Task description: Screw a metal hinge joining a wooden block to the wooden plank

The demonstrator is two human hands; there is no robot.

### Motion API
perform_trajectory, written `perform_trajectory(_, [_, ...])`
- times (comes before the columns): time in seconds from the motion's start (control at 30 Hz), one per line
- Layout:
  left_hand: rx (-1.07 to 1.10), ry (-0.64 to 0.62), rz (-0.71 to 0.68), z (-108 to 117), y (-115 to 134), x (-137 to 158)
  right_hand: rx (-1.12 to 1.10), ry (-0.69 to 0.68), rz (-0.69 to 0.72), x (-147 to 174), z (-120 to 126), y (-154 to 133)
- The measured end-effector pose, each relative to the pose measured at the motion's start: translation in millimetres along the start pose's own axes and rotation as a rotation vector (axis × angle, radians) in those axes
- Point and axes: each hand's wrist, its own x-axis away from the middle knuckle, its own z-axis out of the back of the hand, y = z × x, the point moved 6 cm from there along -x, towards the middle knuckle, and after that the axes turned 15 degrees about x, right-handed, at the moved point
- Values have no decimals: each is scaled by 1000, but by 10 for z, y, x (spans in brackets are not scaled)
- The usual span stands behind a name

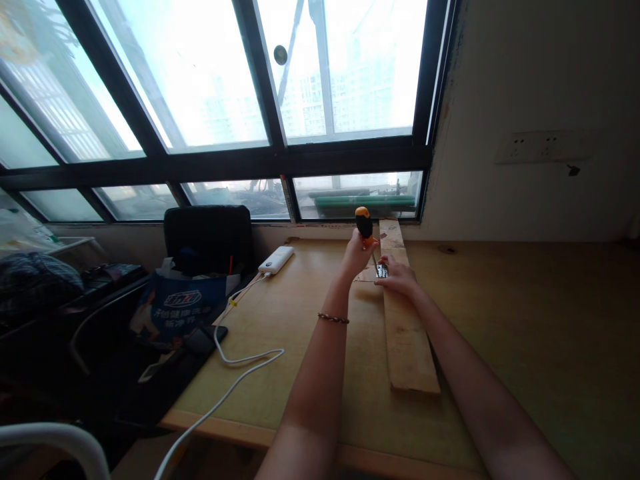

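A screwdriver [364, 223] with an orange and black handle stands almost upright, its shaft pointing down. My left hand [358, 255] is closed around the lower part of that handle. Below it, a small shiny metal plate [381, 271] with dark openings lies at the left edge of a long wooden board [407, 333]. My right hand [399, 277] rests on the board and pinches the plate with its fingers. The screwdriver's tip comes down at the plate; whether a screw sits there is too small to tell. A thin wooden piece [366, 274] juts out left of the board.
The board lies lengthwise on a yellowish table [310, 313]. A white power bank [277, 261] with a white cable [250, 360] sits to the left. Beyond the table's left edge are a blue bag [183, 300] and a black chair [207, 230]. Windows and a wall border the far side.
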Motion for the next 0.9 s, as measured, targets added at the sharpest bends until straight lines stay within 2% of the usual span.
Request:
perform_trajectory(0.17, [-137, 129, 22, 91, -29, 33, 3, -10, -1, -5, 3, -1])
perform_trajectory(0.23, [-129, 132, 27, 91, -41, 40, 8, -9, -3, -4, 4, -2])
perform_trajectory(0.43, [94, -74, 55, -13, 13, 19, -8, 6, 5, 4, 16, -10])
perform_trajectory(0.53, [102, -120, 84, -13, 60, 24, -16, 0, 4, 3, 9, -2])
perform_trajectory(0.7, [155, 26, 207, 33, -54, 48, -23, 11, 18, -4, -1, 3])
perform_trajectory(0.77, [168, 76, 197, 28, -108, 39, -18, 9, 12, -8, -6, 7])
perform_trajectory(0.9, [132, 68, 118, -6, -150, -9, -28, 0, 6, -12, -9, 8])
